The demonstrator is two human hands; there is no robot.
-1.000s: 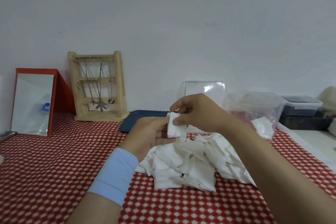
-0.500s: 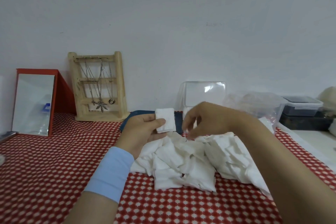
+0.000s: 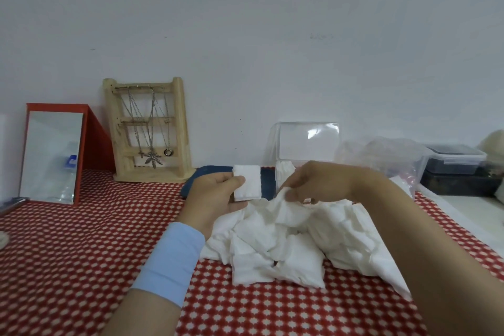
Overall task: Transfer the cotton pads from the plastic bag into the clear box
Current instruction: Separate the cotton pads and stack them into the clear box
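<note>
Nearest the person, in front of the clear box (image 3: 306,142), a loose pile of cotton pads (image 3: 283,251) lies on the red-and-white tablecloth (image 3: 81,243). These pads are out of the bag and not yet in the box. They look very light, soft and limp, and they crumple and cling to one another. A pinch at a free edge or corner, thumb on one face and fingers on the other, should lift one cleanly. Squeezing will not harm them, but a careless pull would likely drag neighbours along.

Just behind the pile, to the box's left, the left hand (image 3: 215,196) grips a small squared stack of pads (image 3: 247,183) upright, with the thumb across its front and the fingers behind. Most of the stack sticks out past the thumb toward the box. Directly in front of the box, the right hand (image 3: 321,183) reaches down with curled fingers and pinches a raised corner of the top pad (image 3: 282,200). The rest of that pad hangs below the fingertips, touching the pile.

The box stands open with its lid tipped up at the back, and something white inside is probably pads. The plastic bag (image 3: 381,157) slumps just right of the box; I cannot tell how much it holds. Well left of the box, a wooden necklace stand (image 3: 148,131) and a red-framed mirror (image 3: 51,155) stand by the wall.
</note>
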